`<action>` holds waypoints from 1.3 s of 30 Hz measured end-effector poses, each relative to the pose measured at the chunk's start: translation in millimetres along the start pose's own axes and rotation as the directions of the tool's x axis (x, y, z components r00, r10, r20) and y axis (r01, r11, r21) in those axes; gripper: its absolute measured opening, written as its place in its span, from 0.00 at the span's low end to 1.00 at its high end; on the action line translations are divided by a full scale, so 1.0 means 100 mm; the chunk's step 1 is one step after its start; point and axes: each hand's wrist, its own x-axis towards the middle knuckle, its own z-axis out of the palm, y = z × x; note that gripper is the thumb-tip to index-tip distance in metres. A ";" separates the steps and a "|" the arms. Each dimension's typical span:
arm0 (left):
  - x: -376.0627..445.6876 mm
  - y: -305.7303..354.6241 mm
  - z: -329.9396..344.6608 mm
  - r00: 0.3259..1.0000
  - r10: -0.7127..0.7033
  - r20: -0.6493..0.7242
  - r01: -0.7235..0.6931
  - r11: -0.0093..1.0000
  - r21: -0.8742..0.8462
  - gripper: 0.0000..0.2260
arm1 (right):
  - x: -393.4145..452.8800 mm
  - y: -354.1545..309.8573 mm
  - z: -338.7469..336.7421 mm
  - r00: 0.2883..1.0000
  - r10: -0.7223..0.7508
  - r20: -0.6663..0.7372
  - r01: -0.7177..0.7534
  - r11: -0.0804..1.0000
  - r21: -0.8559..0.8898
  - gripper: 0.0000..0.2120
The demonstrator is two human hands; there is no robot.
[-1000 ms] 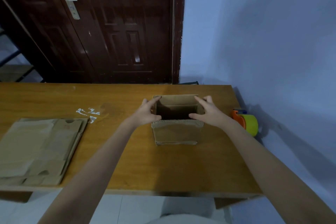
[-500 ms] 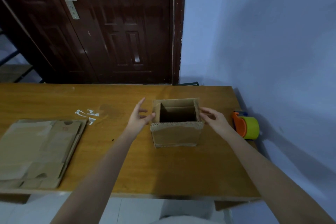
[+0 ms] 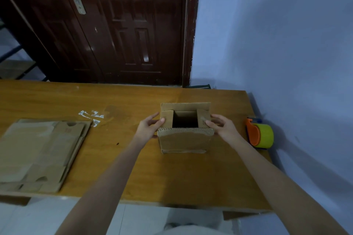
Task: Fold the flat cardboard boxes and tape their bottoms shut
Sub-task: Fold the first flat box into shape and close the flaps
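Box: an opened cardboard box (image 3: 185, 140) stands upright on the wooden table (image 3: 118, 168), towards its right end, open side up, with two small side flaps folded inward over the opening.
Left hand: the left hand (image 3: 148, 127) holds the box's left flap, thumb on top, fingers curled beneath (as far as the angle shows).
Right hand: the right hand (image 3: 221, 127) grips the right flap and upper edge, fingers bent round it.
Flat boxes: a stack of flat cardboard (image 3: 38, 156) lies at the table's left end, well apart.
Tape: an orange dispenser with a yellow-green roll (image 3: 259, 135) sits near the right edge, just beside the box.
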 end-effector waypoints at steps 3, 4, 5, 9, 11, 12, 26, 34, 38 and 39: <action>0.01 0.00 0.02 1.000 0.000 -0.005 0.001 1.000 0.012 0.25 | 0.02 0.02 0.02 1.000 -0.003 -0.008 0.003 1.000 -0.009 0.28; 0.01 0.01 0.03 1.000 -0.001 -0.009 0.001 1.000 0.008 0.24 | 0.02 0.03 0.03 1.000 -0.005 -0.011 0.005 1.000 -0.009 0.28; 0.02 0.01 0.03 1.000 -0.002 -0.014 0.002 1.000 0.007 0.24 | 0.02 0.03 0.04 1.000 -0.007 -0.016 0.007 1.000 -0.009 0.27; 0.04 0.01 0.05 1.000 0.002 -0.023 -0.001 1.000 0.025 0.22 | 0.01 0.05 0.03 0.994 -0.098 -0.038 0.095 0.994 -0.057 0.21; 0.04 0.02 0.05 1.000 -0.009 -0.016 0.010 0.999 0.035 0.22 | -0.01 0.03 0.04 0.992 -0.123 -0.006 0.122 0.987 -0.109 0.16; 0.02 0.02 0.04 1.000 -0.019 -0.010 0.020 0.999 0.032 0.21 | -0.03 0.02 0.05 0.994 -0.105 0.009 0.105 0.990 -0.095 0.13; -0.12 -0.12 -0.18 0.984 0.056 0.172 -0.071 0.994 0.082 0.43 | -0.17 0.09 -0.11 0.985 -0.119 0.125 0.129 0.989 -0.070 0.42; -0.03 -0.06 -0.13 0.994 0.043 0.101 -0.054 0.992 0.115 0.30 | -0.10 0.03 -0.06 0.994 -0.072 0.088 0.081 0.992 -0.095 0.43; -0.03 0.00 -0.12 0.993 -0.002 0.116 -0.011 0.994 0.110 0.33 | -0.08 0.01 -0.04 0.993 -0.068 0.092 0.077 0.992 -0.101 0.45; -0.03 0.01 -0.12 0.993 -0.010 0.116 -0.002 0.995 0.097 0.34 | -0.07 0.00 -0.03 0.994 -0.066 0.092 0.076 0.991 -0.109 0.45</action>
